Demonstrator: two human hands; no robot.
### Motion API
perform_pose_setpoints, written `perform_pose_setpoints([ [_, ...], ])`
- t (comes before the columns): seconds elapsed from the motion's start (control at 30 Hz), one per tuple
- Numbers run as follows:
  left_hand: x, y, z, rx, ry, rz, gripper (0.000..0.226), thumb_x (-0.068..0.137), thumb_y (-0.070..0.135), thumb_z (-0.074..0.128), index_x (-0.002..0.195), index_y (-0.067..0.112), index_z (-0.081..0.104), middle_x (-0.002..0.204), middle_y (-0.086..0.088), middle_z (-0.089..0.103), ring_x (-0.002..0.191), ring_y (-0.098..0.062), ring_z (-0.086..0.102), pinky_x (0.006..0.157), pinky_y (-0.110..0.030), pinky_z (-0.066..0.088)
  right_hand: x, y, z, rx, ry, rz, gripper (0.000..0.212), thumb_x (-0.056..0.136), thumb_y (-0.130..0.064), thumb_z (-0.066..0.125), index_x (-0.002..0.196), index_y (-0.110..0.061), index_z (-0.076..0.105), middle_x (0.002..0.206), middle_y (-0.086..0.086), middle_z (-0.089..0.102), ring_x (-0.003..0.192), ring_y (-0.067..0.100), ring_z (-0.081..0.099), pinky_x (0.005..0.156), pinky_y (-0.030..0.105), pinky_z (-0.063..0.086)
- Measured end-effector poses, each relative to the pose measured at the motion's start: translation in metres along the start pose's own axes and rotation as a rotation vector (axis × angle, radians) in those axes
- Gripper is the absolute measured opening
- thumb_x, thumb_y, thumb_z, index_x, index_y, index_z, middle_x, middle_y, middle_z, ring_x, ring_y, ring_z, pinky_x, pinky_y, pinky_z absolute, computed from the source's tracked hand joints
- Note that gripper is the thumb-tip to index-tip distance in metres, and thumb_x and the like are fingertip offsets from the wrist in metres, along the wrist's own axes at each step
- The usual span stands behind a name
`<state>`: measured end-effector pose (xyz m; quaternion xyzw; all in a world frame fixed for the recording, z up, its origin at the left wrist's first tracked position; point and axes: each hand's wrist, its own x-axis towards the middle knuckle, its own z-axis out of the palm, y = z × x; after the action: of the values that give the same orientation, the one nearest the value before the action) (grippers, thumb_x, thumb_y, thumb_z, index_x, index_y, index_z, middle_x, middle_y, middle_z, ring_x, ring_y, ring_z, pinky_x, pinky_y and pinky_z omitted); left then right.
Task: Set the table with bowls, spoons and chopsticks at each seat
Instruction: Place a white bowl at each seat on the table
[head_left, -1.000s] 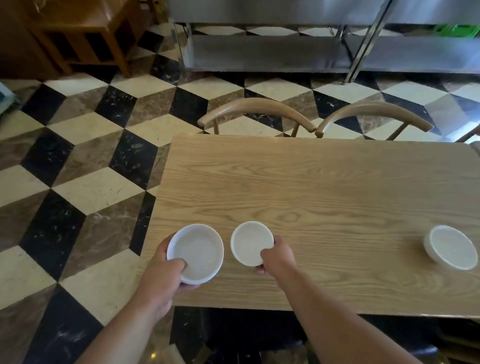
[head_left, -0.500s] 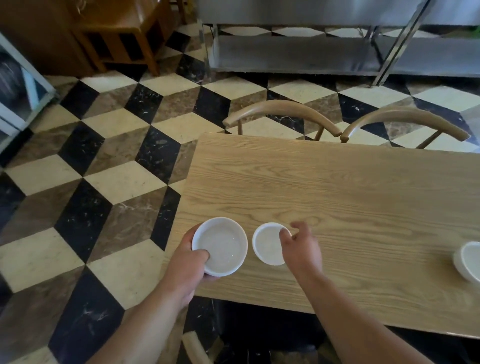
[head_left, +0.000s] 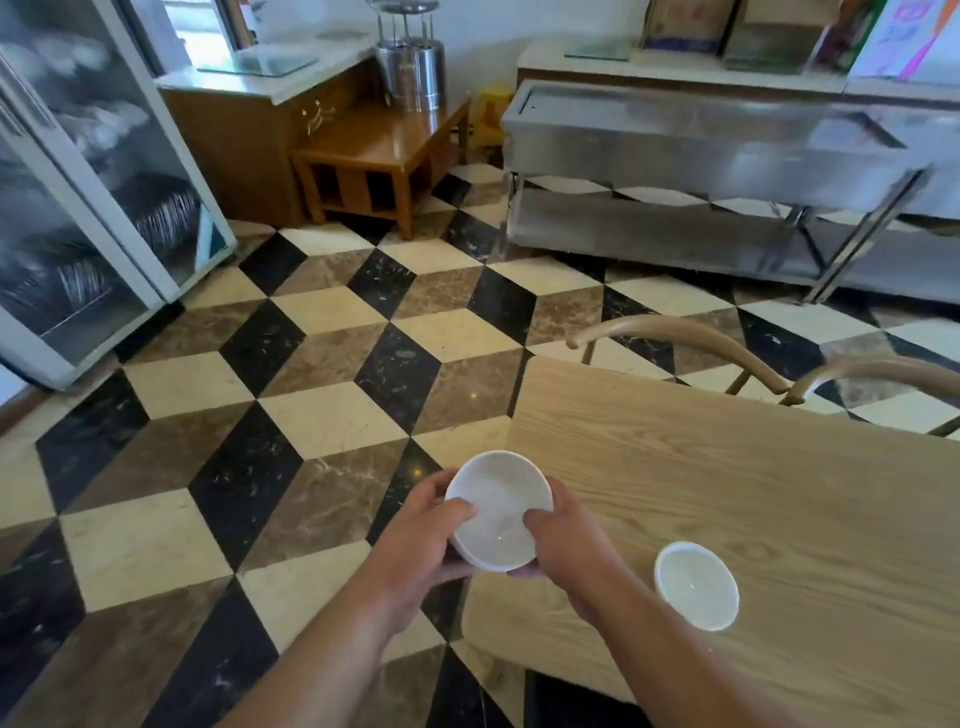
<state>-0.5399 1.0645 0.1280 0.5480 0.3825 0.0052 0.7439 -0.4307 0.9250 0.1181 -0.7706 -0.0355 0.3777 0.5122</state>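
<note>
Left grip: the left hand clasps the large white bowl from its 9 o'clock side, thumb over the rim, the other fingers hidden beneath.
Right grip: the right hand clasps the same bowl from 4 o'clock, thumb tip inside the rim, fingers tucked out of sight below.
Large bowl: upright, at the bench's left edge, partly over the floor tiles; underside covered, so one bowl or a stack cannot be told.
Small bowl: stands on the bench at 4 o'clock of the held one, apart from it, near the front edge.
Bench: right part cut off by the frame.
Chairs: two curved backs at 2 o'clock; seats hidden behind the bench, the right one cropped.
Glass cabinet: at 10 o'clock, contents blurred.
</note>
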Motion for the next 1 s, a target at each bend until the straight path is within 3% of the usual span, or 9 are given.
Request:
perform_pose_setpoints([
  [0.13, -0.004, 0.028, -0.089, -0.012, -0.092, 0.009, 0.035, 0.102, 0.036, 0.070, 0.136, 0.035, 0.063, 0.129, -0.001, 0.074, 0.115, -0.023, 0.075, 0.095, -0.044, 0.064, -0.013, -0.042, 0.079, 0.081, 0.112, 0.027, 0.037, 0.103, -0.008, 0.049, 0.135, -0.027, 0.055, 0.116, 0.002, 0.062, 0.098, 0.027, 0.069, 0.074, 0.048, 0.069],
  [0.27, -0.008, 0.068, -0.164, 0.091, -0.068, 0.068, 0.032, 0.103, 0.042, 0.067, 0.134, 0.039, 0.061, 0.125, 0.003, 0.072, 0.108, -0.021, 0.076, 0.084, -0.041, 0.067, -0.016, -0.080, 0.151, 0.109, 0.168, 0.049, 0.043, 0.104, -0.012, 0.051, 0.145, -0.025, 0.052, 0.128, 0.009, 0.060, 0.098, 0.032, 0.071, 0.073, 0.050, 0.069],
  [0.4, 0.004, 0.097, -0.202, 0.171, -0.035, 0.134, 0.042, 0.105, 0.048, 0.061, 0.145, 0.038, 0.054, 0.128, 0.006, 0.064, 0.110, -0.019, 0.069, 0.072, -0.030, 0.063, -0.012, -0.111, 0.197, 0.132, 0.183, 0.034, 0.043, 0.107, -0.012, 0.050, 0.145, -0.031, 0.050, 0.126, 0.004, 0.058, 0.101, 0.030, 0.069, 0.068, 0.042, 0.069],
  [0.63, 0.049, 0.129, -0.204, 0.253, -0.028, 0.201, 0.036, 0.105, 0.053, 0.058, 0.139, 0.044, 0.054, 0.127, 0.011, 0.062, 0.108, -0.016, 0.068, 0.074, -0.029, 0.063, 0.021, -0.143, 0.201, 0.236, 0.212, 0.059, 0.042, 0.107, -0.011, 0.051, 0.146, -0.029, 0.050, 0.127, 0.005, 0.056, 0.109, 0.031, 0.065, 0.072, 0.044, 0.069],
  [0.77, 0.091, 0.150, -0.184, 0.346, -0.096, 0.189, 0.029, 0.106, 0.052, 0.055, 0.135, 0.046, 0.055, 0.130, 0.010, 0.060, 0.118, -0.020, 0.065, 0.070, -0.025, 0.064, 0.055, -0.147, 0.182, 0.319, 0.280, 0.072, 0.041, 0.106, -0.012, 0.052, 0.143, -0.030, 0.052, 0.126, 0.006, 0.058, 0.110, 0.031, 0.065, 0.073, 0.046, 0.069],
  [0.87, 0.138, 0.169, -0.164, 0.431, -0.151, 0.180, 0.027, 0.106, 0.054, 0.053, 0.132, 0.048, 0.054, 0.130, 0.010, 0.061, 0.109, -0.015, 0.067, 0.067, -0.021, 0.063, 0.094, -0.151, 0.163, 0.388, 0.305, 0.070, 0.036, 0.106, -0.012, 0.051, 0.138, -0.029, 0.055, 0.123, 0.007, 0.060, 0.109, 0.033, 0.067, 0.077, 0.051, 0.069],
  [1.0, 0.215, 0.203, -0.138, 0.520, -0.200, 0.187, 0.028, 0.106, 0.053, 0.054, 0.134, 0.048, 0.052, 0.131, 0.010, 0.064, 0.106, -0.011, 0.069, 0.078, -0.025, 0.063, 0.167, -0.168, 0.134, 0.454, 0.310, 0.084, 0.037, 0.106, -0.015, 0.050, 0.140, -0.029, 0.053, 0.126, 0.007, 0.060, 0.109, 0.033, 0.069, 0.071, 0.040, 0.068],
])
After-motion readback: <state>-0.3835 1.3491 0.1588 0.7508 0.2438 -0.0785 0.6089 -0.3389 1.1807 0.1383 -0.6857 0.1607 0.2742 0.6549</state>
